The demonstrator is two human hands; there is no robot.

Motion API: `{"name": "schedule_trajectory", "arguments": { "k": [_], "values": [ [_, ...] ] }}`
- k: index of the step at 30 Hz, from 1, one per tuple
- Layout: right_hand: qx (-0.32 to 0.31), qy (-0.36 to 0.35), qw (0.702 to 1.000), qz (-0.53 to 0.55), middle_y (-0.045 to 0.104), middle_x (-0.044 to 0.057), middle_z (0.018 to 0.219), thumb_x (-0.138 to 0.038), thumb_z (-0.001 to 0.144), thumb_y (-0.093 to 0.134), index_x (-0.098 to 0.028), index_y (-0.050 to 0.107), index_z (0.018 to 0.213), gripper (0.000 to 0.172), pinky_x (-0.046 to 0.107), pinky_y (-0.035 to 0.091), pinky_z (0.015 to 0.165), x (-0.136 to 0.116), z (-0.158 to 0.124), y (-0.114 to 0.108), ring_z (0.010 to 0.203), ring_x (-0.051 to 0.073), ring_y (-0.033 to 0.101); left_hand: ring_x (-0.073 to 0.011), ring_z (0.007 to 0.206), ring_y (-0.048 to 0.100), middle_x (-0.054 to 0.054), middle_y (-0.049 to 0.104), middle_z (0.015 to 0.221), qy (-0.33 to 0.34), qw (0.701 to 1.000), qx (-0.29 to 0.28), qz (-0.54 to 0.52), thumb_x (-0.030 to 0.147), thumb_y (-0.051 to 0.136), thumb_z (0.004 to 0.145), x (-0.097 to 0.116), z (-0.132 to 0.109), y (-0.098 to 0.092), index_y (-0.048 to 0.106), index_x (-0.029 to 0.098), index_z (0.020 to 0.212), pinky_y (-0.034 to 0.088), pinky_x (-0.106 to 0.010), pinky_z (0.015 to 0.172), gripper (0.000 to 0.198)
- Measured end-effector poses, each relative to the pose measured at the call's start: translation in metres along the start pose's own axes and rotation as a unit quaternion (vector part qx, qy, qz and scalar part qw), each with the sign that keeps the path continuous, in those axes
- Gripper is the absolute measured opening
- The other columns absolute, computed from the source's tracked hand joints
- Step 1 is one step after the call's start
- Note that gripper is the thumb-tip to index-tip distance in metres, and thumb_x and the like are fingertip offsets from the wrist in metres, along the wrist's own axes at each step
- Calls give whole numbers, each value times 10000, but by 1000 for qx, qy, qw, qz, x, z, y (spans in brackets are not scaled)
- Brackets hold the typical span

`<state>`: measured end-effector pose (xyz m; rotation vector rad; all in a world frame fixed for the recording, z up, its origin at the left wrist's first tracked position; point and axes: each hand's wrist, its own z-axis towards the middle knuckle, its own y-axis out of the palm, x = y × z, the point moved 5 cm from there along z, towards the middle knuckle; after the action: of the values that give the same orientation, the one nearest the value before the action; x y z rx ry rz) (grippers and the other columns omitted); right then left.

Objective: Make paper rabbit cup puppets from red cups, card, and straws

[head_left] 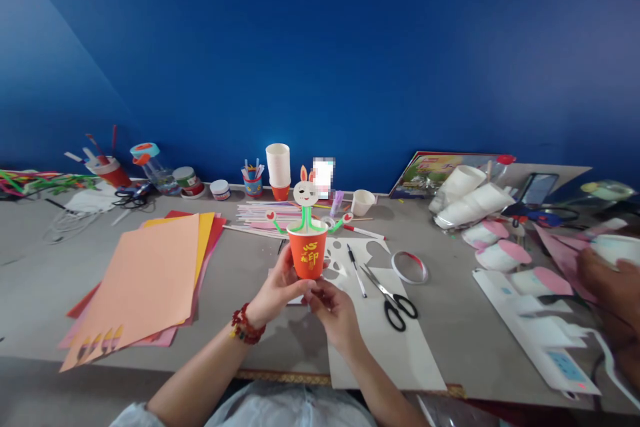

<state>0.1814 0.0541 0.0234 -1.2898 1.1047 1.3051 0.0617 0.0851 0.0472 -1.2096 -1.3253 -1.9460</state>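
Note:
My left hand (pixel 287 283) is wrapped round an orange-red paper cup (pixel 309 255) with gold lettering, held upright above the table. A white paper rabbit head (pixel 305 194) with upright ears rises out of the cup on green stems. Green arms (pixel 335 224) stick out over both sides of the rim, ending in white paws with red marks. Right under the cup, my right hand (pixel 330 307) is closed with its fingertips pinched at the base. Whatever it pinches is hidden by the fingers. Scissors (pixel 391 297) and a pen (pixel 357 271) lie on white paper to its right.
Coloured paper sheets (pixel 145 273) are stacked at left. Straws (pixel 260 215), a tape roll (pixel 409 267), a white cup (pixel 363 202) and stacked cups (pixel 279 163) stand or lie beyond my hands. A power strip (pixel 533 333) is at right, near another person's hand (pixel 607 280) holding a white cup.

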Motion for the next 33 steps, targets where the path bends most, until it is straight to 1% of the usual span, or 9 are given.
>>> {"name": "schedule_trajectory", "arguments": {
  "k": [4, 7, 10, 16, 20, 24, 26, 29, 33],
  "values": [
    [10, -20, 999, -23, 682, 39, 722, -499, 877, 622, -186, 675, 852, 319, 244, 487, 581, -2, 1, -2, 626, 162, 624, -285, 1075, 658, -118, 599, 1286, 2, 1000, 11, 1, 261, 769, 797, -6, -1, -5, 399, 316, 1411, 556, -276, 692, 719],
    [14, -14, 999, -32, 686, 44, 713, -516, 868, 626, -182, 653, 820, 339, 247, 485, 574, 2, 2, -3, 614, 165, 626, -230, 1066, 640, -93, 609, 1275, 28, 999, 39, 13, 255, 762, 808, -6, 0, -11, 466, 289, 1389, 541, -303, 833, 652],
    [14, -8, 999, -28, 683, 40, 704, -538, 860, 628, -183, 633, 806, 359, 240, 474, 548, 5, 2, -3, 588, 158, 615, -222, 1099, 622, -82, 619, 1277, 26, 998, 46, 13, 252, 750, 822, -9, 1, -14, 469, 288, 1397, 505, -336, 942, 640],
    [26, -13, 999, -26, 674, 35, 729, -509, 869, 633, -186, 669, 870, 325, 243, 491, 568, 5, 0, -1, 616, 160, 625, -225, 1068, 623, -89, 626, 1273, 17, 998, 59, 20, 273, 760, 812, -13, 1, -16, 492, 275, 1384, 524, -331, 902, 632],
    [47, -14, 998, -24, 685, 48, 765, -503, 858, 654, -184, 672, 871, 320, 252, 507, 564, 3, 2, -15, 625, 160, 614, -242, 1122, 611, -84, 629, 1283, 14, 997, 72, 29, 285, 764, 807, -14, -1, -18, 509, 278, 1378, 510, -366, 965, 625],
    [103, -48, 993, -23, 651, 30, 714, -454, 869, 657, -186, 637, 794, 279, 245, 504, 589, -15, 8, -41, 634, 146, 592, -256, 1191, 582, -84, 620, 1313, 29, 997, 72, 30, 267, 755, 816, -13, -1, -20, 540, 274, 1358, 479, -391, 1028, 583],
    [128, -67, 990, -1, 653, 28, 754, -426, 862, 672, -190, 638, 843, 239, 247, 507, 610, -30, 14, -50, 651, 140, 593, -263, 1212, 572, -78, 616, 1327, 31, 997, 63, 28, 261, 755, 816, -13, -1, -19, 543, 289, 1357, 472, -402, 1039, 581],
    [153, -72, 983, 71, 652, 25, 805, -408, 837, 702, -200, 639, 919, 232, 256, 519, 598, -46, 26, -56, 638, 131, 591, -278, 1215, 573, -83, 608, 1342, 26, 998, 53, 29, 268, 764, 807, -13, -1, -17, 537, 296, 1366, 473, -426, 1038, 604],
    [167, -87, 973, 136, 637, 6, 772, -391, 811, 729, -210, 629, 889, 221, 254, 512, 554, -55, 36, -52, 598, 120, 572, -302, 1218, 573, -96, 597, 1357, 19, 998, 42, 33, 280, 770, 797, -15, -3, -17, 509, 295, 1396, 479, -453, 1032, 654]
  ]
}}
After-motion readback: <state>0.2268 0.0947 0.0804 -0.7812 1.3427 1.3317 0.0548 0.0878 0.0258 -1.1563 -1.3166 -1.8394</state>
